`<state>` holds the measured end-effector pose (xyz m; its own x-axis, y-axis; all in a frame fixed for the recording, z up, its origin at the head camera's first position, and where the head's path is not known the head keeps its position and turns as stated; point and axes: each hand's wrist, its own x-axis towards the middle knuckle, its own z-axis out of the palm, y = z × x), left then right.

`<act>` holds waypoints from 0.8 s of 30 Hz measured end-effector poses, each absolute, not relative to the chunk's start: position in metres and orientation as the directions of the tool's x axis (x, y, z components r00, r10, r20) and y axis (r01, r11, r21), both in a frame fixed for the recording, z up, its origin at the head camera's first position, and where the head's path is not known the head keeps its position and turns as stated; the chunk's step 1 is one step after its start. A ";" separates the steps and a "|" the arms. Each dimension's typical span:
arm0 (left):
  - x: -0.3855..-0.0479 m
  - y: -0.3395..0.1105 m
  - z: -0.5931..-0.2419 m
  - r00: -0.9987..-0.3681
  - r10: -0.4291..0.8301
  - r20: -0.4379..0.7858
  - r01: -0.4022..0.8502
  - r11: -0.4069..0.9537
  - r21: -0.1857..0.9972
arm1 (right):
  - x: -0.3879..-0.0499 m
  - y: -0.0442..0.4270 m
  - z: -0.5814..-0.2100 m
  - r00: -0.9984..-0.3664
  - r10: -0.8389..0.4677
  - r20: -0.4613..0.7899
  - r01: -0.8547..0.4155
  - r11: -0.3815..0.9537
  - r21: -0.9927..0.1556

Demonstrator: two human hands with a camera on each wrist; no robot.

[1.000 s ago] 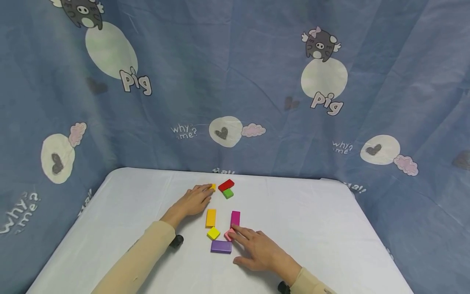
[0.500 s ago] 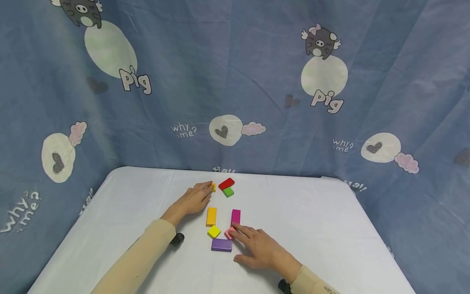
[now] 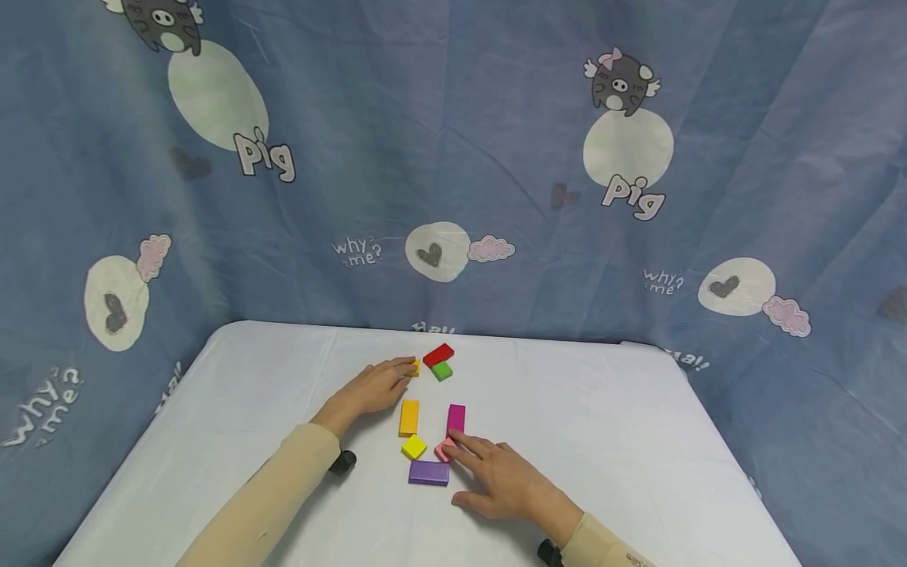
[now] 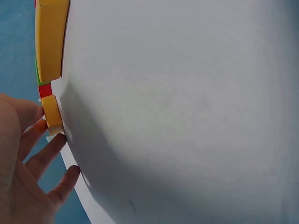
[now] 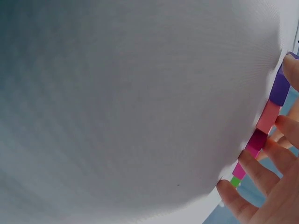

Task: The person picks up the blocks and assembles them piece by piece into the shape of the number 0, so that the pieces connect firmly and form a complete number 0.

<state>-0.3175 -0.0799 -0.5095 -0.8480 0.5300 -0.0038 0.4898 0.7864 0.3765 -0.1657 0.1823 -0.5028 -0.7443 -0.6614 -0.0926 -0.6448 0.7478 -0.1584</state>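
Observation:
My left hand (image 3: 375, 386) reaches to the back of the table and pinches a small orange-yellow block (image 3: 416, 368) between thumb and fingers. In the left wrist view the block (image 4: 52, 115) shows beside the fingertips. A red block (image 3: 438, 355) and a green block (image 3: 442, 371) touch just right of it. My right hand (image 3: 506, 480) lies with relaxed, spread fingers, its fingertips touching a pink block (image 3: 443, 450) and the near end of a magenta block (image 3: 456, 420). The purple block (image 3: 428, 473) lies left of its thumb; a yellow block (image 3: 414, 447) and a longer orange block (image 3: 409, 418) stand opposite.
A white-covered table (image 3: 602, 417) bears all the blocks. Behind it hangs a blue printed curtain (image 3: 496, 157). Black wrist cameras (image 3: 343, 462) sit under both sleeves.
My left fingers have shifted the small orange-yellow block slightly nearer and to the right, toward the red and green blocks. My right hand and the other blocks stay put.

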 end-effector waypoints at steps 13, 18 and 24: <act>-0.315 -0.077 -0.508 -0.847 0.524 0.086 0.521 0.789 0.326 | -0.165 0.183 -0.502 -0.748 -0.658 -0.092 -0.640 0.750 -0.167; -0.322 -0.074 -0.510 -0.859 0.501 0.109 0.511 0.819 0.263 | -0.166 0.184 -0.503 -0.745 -0.662 -0.087 -0.643 0.746 -0.174; -0.325 -0.070 -0.510 -0.873 0.472 0.122 0.488 0.841 0.236 | -0.166 0.184 -0.503 -0.752 -0.650 -0.109 -0.626 0.757 -0.188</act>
